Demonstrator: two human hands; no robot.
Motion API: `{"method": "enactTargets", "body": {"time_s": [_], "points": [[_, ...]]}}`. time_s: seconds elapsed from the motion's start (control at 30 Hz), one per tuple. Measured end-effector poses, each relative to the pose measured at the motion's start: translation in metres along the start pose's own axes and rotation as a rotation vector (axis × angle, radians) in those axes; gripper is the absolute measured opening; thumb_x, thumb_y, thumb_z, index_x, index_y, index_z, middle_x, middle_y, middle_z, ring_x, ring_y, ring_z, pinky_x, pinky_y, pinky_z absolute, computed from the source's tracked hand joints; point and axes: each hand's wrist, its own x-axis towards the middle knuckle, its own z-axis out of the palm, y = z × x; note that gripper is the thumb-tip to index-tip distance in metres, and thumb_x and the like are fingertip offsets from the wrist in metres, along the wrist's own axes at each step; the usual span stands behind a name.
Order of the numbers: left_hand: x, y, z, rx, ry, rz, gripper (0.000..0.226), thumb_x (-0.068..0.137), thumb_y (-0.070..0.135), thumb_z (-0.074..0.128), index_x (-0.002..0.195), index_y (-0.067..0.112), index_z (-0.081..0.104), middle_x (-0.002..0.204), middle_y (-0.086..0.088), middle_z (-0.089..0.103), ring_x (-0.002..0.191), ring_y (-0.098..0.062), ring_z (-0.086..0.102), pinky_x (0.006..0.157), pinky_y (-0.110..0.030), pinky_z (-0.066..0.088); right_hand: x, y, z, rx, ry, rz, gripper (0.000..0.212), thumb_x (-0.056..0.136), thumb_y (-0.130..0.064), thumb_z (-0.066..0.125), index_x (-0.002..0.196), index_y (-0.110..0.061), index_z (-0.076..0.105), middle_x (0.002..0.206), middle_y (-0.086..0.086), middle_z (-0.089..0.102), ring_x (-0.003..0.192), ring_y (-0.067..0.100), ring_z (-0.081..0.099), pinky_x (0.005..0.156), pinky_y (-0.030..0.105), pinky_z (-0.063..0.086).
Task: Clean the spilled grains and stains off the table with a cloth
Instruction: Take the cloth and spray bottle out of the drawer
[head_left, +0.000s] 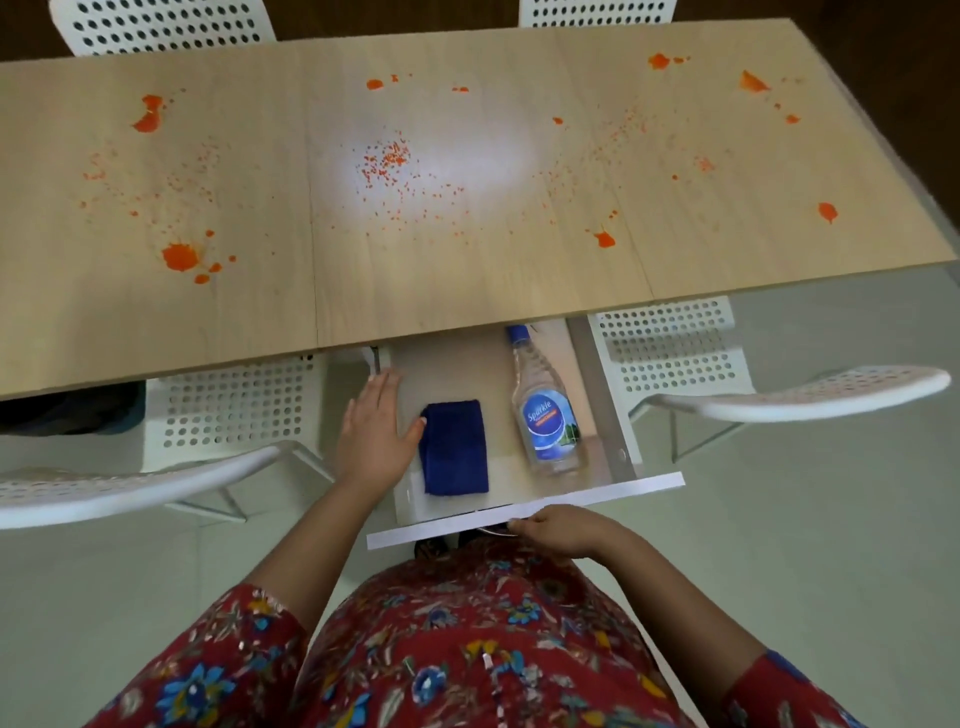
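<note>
1. Head view, nearest: the right hand (563, 530) curls its fingers round the white drawer front (623, 492), gripping it.
2. The left hand (371, 436) lies flat, fingers straight, on the left wall of the open drawer (452, 374), thumb tip at the edge of the folded blue cloth (454, 449).
3. The cloth lies in the drawer, with a clear spray bottle (545, 415) on its side to its right.
4. Beyond, orange grains (387, 161) and stains (179, 257) spatter the wooden table (467, 291).
</note>
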Motion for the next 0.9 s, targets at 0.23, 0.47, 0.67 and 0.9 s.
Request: {"method": "enactTargets", "body": {"time_s": [0.23,0.47,0.67,0.9], "points": [[-0.026,-0.001,-0.006,-0.318,-0.016,-0.151,0.044,0.097,0.023,0.055,0.140,0.016,0.045,0.146,-0.004,0.042,0.134,-0.017,0.039,0.106,-0.026,0.029,0.031,-0.051,-0.045,0.417,0.356,-0.066,0.038,0.099,-0.043,0.043,0.108,-0.013,0.065,0.094,0.001,0.073,0.084,0.020,0.069,0.080,0.034,0.055],[-0.034,-0.008,-0.017,-0.414,-0.039,-0.255,0.036,0.098,0.028,0.053,0.134,0.021,0.051,0.140,0.002,0.046,0.129,-0.013,0.043,0.100,-0.024,0.032,0.109,-0.067,-0.029,0.383,0.438,0.119,0.038,0.085,-0.024,0.061,0.119,-0.009,0.053,0.117,0.012,0.061,0.102,0.029,0.061,0.075,0.030,0.049],[-0.017,-0.007,-0.028,-0.671,-0.044,-0.351,0.038,0.095,0.025,0.059,0.133,0.025,0.051,0.138,0.002,0.049,0.127,-0.014,0.045,0.100,-0.029,0.037,0.083,-0.081,-0.043,0.783,0.212,-0.147,0.024,0.089,-0.013,0.055,0.112,-0.018,0.052,0.113,0.008,0.059,0.099,0.022,0.055,0.091,0.038,0.046],[0.011,0.022,-0.028,-1.109,-0.428,-0.508,0.054,0.081,0.042,0.073,0.125,0.015,0.058,0.124,-0.001,0.065,0.113,-0.018,0.061,0.099,-0.035,0.048,0.033,-0.066,-0.066,1.228,0.050,-0.381,0.033,0.098,-0.024,0.049,0.130,-0.020,0.052,0.127,0.008,0.062,0.116,0.027,0.059,0.095,0.046,0.051]]}}
